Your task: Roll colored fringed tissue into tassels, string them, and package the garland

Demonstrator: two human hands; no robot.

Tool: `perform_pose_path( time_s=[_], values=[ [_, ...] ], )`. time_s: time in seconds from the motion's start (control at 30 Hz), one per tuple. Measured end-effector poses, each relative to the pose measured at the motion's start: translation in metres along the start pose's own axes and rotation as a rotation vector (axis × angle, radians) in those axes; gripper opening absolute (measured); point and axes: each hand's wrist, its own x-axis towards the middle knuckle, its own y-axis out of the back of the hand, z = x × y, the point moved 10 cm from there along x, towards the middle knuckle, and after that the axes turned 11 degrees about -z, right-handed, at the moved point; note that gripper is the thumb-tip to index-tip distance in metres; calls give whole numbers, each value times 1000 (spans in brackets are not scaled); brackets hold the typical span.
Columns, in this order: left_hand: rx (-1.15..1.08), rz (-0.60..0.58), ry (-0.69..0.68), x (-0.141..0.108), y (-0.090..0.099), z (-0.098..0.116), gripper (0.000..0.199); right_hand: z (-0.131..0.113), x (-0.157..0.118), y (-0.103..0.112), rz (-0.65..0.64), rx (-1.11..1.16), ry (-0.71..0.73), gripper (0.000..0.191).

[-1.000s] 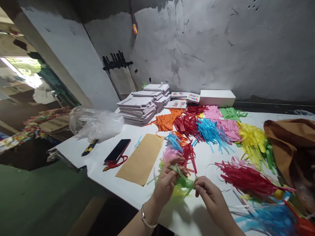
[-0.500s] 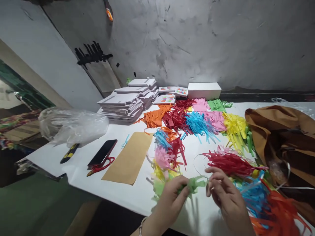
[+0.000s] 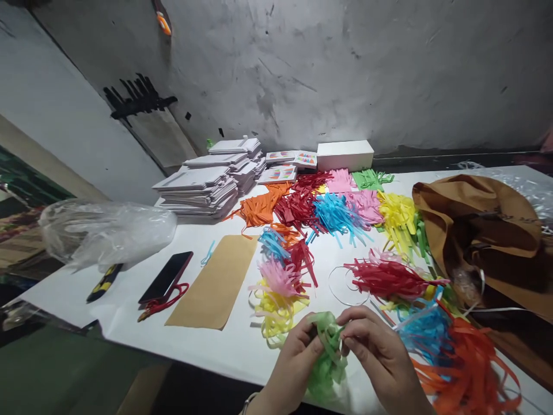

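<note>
My left hand [image 3: 296, 353] is closed around a light green paper tassel [image 3: 326, 374], its strips hanging down below my fingers. On the other side, my right hand [image 3: 378, 346] pinches the tassel's twisted top; the fingertips partly cover the spot. Just beyond my hands, a thin string [image 3: 332, 291] lies in loops on the white table. Left of it are a pink tassel [image 3: 276, 275] and a yellow tassel [image 3: 273, 314]. To the right lie a dark red tassel [image 3: 386, 278], a blue tassel [image 3: 425, 331] and an orange tassel [image 3: 470, 366].
Several coloured tassels [image 3: 337, 213] lie farther back, before a white box [image 3: 344, 155] and stacked white packets [image 3: 194, 193]. On the left are brown paper [image 3: 213, 282], a phone [image 3: 166, 278], a yellow-black cutter [image 3: 104, 282] and a plastic bag [image 3: 116, 227]. Brown cloth [image 3: 479, 202] sits at right.
The right hand has come in to the green tassel, which now hangs down between both hands instead of pointing right. The view has shifted slightly to the right.
</note>
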Motion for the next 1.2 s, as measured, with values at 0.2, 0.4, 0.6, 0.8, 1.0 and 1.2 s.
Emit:
perform_pose_path(
  time_s=[0.2,0.4,0.6,0.8,1.0,1.2],
  values=[
    [73,210,-25,-2,38,12,25,12,-12,20,162,-33,-73,17],
    [927,225,-452,-21,16,85,37,-11,-6,28,185,-285,-40,17],
    [820,-79,-184,-3,-19,44,19,-7,-9,32,250,-194,-118,22],
    [-196,1,119,6,-3,-10,29,-1,-16,20,124,-345,-165,18],
    [-413,-45,124,7,-20,-12,26,-3,-12,12,107,-322,-212,24],
    [-459,-43,137,5,-24,-14,26,-3,-10,8,99,-262,-227,25]
  ],
)
